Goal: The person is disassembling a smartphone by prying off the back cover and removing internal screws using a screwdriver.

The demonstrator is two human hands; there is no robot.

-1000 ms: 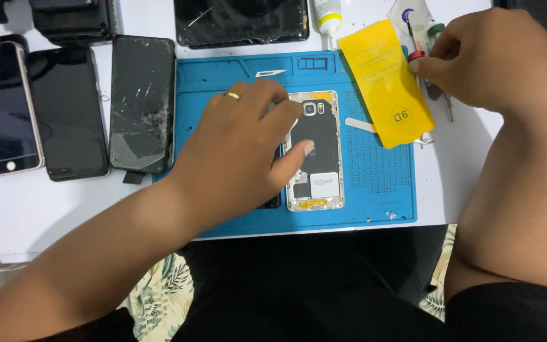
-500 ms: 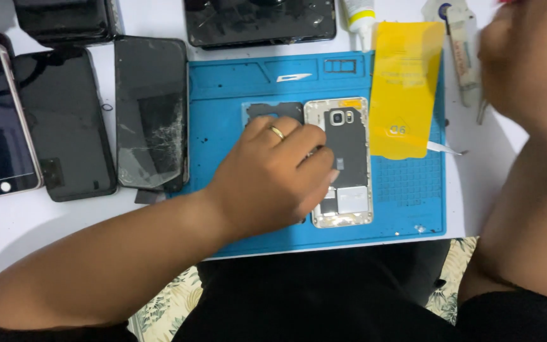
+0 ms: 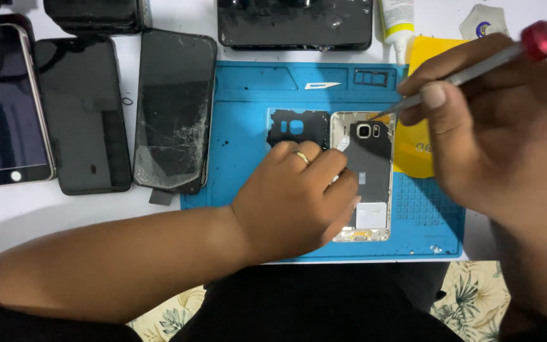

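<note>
**Screwdriver tip at the phone's top corner, left hand pinning the frame**

The opened phone lies on the blue work mat with its long axis running 12 to 6 o'clock, camera end at 12. The left hand rests on its left edge and lower half, fingers curled down on the frame, so its grip is pressed on the phone rather than wrapped around it. The right hand comes in from 3 o'clock, its grip pinched shut on a thin screwdriver with a red cap; the shaft slants down toward 8 o'clock and its tip sits at the phone's top right corner, just beside the camera ring. The right hand is the nearer one to that corner.

Just at 9 o'clock of the phone's top lies a black cover piece with cut-outs. A yellow sheet lies under the right hand at 3 o'clock.

The mat sits on a white table. At 9 o'clock lie a cracked phone and two more dark phones; a dark tablet and a glue bottle lie at 12.
</note>
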